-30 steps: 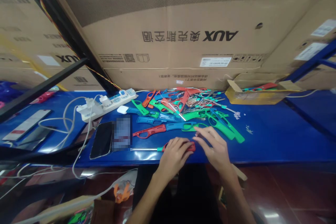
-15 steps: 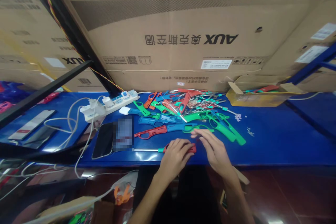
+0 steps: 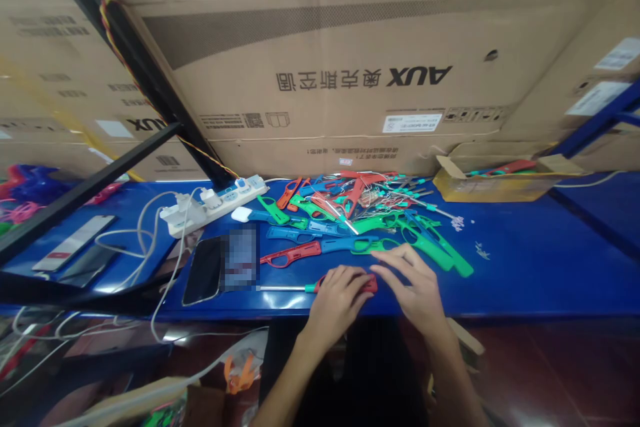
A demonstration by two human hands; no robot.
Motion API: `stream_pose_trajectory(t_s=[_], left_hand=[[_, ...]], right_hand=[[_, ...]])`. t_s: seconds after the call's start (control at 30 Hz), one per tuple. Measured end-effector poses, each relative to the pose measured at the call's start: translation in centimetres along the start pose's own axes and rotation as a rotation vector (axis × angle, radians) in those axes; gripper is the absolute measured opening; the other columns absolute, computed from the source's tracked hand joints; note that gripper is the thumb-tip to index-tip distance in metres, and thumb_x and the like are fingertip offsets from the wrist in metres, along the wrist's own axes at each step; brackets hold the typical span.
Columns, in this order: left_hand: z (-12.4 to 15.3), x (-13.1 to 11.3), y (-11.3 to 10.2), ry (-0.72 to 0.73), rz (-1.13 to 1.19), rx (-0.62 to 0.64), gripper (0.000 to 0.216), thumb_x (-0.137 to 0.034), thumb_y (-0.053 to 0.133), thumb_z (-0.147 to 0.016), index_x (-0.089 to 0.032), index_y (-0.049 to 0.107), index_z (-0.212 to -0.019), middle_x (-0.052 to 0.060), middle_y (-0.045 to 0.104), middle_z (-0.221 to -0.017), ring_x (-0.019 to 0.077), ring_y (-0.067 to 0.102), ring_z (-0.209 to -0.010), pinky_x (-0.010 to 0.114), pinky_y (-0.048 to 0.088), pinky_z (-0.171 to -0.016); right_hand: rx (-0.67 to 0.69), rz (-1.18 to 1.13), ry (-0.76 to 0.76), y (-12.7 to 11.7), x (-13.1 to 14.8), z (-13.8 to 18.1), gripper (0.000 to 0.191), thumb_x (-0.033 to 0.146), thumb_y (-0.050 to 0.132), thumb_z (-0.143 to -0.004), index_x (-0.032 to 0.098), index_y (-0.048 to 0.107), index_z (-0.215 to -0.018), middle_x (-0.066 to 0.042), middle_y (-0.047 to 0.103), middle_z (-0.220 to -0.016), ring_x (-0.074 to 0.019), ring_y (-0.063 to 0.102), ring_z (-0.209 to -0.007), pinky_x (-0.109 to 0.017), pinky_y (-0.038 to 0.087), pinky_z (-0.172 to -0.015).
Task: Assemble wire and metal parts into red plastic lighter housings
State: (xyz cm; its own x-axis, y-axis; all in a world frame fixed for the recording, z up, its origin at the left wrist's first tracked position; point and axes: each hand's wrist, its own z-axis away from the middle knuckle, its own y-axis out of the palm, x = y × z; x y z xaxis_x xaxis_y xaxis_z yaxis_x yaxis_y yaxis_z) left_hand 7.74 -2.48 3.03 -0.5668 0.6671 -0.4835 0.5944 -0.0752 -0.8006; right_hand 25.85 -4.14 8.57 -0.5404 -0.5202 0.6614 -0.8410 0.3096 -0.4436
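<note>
My left hand (image 3: 337,297) is closed over a red gas lighter (image 3: 369,285) at the front of the blue table. The lighter's metal tube (image 3: 283,289) points left, with a turquoise collar where it meets the handle; my fingers hide most of the handle. Just right of it is my right hand (image 3: 413,283), thumb and fingers apart, with nothing visible between them. Its fingertips are close to a green lighter handle shell (image 3: 373,247). Beyond both hands lie a blue shell (image 3: 345,244), a red shell (image 3: 295,255) and more green shells (image 3: 440,250).
A heap of metal tubes, wires and coloured shells (image 3: 367,193) lies at the back. A carton (image 3: 493,190) holding lighter parts stands back right. Left are a phone (image 3: 203,270), a power strip (image 3: 225,199) and cables. Tiny white pieces (image 3: 481,251) lie right. A large cardboard box (image 3: 320,33) stands behind.
My right hand's thumb and fingers have spread a little and its fingertips have shifted slightly. The left hand stays on the red lighter. The whole view has shifted slightly.
</note>
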Motion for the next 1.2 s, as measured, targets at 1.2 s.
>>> stream_pose_trajectory(t_s=[1.2], left_hand=[[-0.1, -0.3, -0.3, -0.016, 0.007, -0.007, 0.026, -0.034, 0.062, -0.1, -0.024, 0.065, -0.123, 0.003, 0.07, -0.121, 0.0209, 0.062, -0.108, 0.037, 0.046, -0.089]], right_hand=[[0.016, 0.011, 0.008, -0.9, -0.4, 0.1, 0.035, 0.016, 0.06, -0.099, 0.032, 0.069, -0.129, -0.004, 0.068, -0.106, -0.0153, 0.068, -0.096, -0.025, 0.056, -0.085]])
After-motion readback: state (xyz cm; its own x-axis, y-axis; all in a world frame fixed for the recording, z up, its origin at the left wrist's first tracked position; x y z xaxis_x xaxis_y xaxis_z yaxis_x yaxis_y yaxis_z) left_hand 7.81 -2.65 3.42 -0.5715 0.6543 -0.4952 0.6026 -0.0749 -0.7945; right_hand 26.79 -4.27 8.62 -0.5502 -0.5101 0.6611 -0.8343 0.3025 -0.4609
